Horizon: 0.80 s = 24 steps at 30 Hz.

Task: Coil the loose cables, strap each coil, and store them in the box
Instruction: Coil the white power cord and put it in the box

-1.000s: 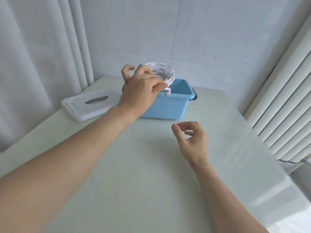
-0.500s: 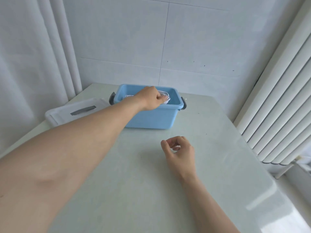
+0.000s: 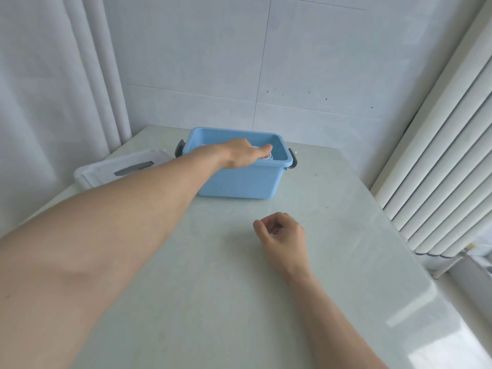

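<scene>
**Left hand down in the blue box**

Pale green glossy worktop [image 3: 239, 302], spanning the view. Near its far edge, open light-blue rectangular plastic box [image 3: 239, 182] with dark side latches; beside it toward the far left corner, white plastic lid [image 3: 106, 170] lying flat. Left hand [image 3: 241, 153] reaching over the box rim, fingers hidden inside, grip impossible to tell. Right hand [image 3: 285, 235] resting mid-worktop, fingers loosely curled, holding nothing. White coiled cable [image 3: 267, 156] barely visible inside the box, under the left hand.
</scene>
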{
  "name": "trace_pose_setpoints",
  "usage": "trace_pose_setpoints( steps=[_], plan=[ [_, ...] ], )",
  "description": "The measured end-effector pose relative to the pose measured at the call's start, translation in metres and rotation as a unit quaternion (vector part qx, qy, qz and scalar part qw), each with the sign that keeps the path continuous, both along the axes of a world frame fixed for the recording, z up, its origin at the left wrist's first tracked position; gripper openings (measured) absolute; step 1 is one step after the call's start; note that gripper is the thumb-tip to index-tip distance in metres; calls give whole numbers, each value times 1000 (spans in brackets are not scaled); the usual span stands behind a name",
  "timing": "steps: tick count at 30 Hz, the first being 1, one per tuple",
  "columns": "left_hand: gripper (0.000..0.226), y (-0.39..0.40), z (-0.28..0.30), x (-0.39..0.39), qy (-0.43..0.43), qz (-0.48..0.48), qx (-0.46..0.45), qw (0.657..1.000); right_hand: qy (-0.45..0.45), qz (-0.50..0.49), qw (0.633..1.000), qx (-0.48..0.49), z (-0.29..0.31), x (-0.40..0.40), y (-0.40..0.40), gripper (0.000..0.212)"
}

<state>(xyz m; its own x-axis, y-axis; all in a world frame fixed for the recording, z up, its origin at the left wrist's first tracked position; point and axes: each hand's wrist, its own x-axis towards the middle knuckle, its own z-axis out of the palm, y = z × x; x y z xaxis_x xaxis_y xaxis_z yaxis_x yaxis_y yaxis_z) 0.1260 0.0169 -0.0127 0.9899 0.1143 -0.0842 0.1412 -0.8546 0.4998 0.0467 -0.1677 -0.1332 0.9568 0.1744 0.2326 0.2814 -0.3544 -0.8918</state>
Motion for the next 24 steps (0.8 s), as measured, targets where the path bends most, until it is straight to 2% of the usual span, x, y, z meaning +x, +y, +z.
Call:
trace_pose_setpoints(
  steps=[2, 3, 5, 6, 7, 8, 9, 10, 13, 14, 16, 19, 21, 24],
  plan=[
    [48, -5, 0, -6, -163, 29, 9, 986, 7, 0, 1000, -8, 0, 0, 0, 14],
    [41, -5, 2, -12, -285, 53, -10, 957, 8, -2, 1000, -10, 1, 0, 0, 14],
    [29, 5, 5, -27, -497, 97, -73, 859, 12, -3, 1000, -12, 1, 0, -1, 14],
    [24, 15, 3, -38, -561, 129, -88, 813, 15, -3, 1000, -15, 1, 0, 0, 14],
    [22, 27, -2, -49, -591, 165, -90, 785, 18, -2, 1000, -19, 2, 0, 0, 13],
    [21, 39, -10, -59, -594, 200, -84, 775, 19, 0, 1000, -24, 2, 0, -1, 12],
    [20, 52, -20, -71, -571, 238, -72, 783, 18, 4, 999, -29, 2, -1, 0, 12],
    [21, 67, -34, -80, -518, 276, -57, 808, 16, 6, 999, -35, 2, -1, 0, 12],
    [34, 109, -77, -102, -256, 376, 28, 890, 14, 7, 999, -47, 2, -1, 0, 12],
    [43, 119, -88, -109, -180, 376, 63, 907, 13, 7, 999, -50, 2, -2, 1, 13],
    [58, 134, -106, -117, -87, 355, 119, 923, 8, 5, 998, -57, 2, -1, 1, 13],
    [52, 146, -117, -121, -76, 374, 108, 918, 5, 1, 998, -66, 3, -2, 0, 13],
    [38, 151, -120, -121, -122, 409, 65, 902, 6, 0, 998, -68, 3, -2, 2, 13],
    [29, 154, -125, -121, -183, 440, 45, 878, 2, -1, 998, -69, 4, -1, 2, 14]
  ],
)
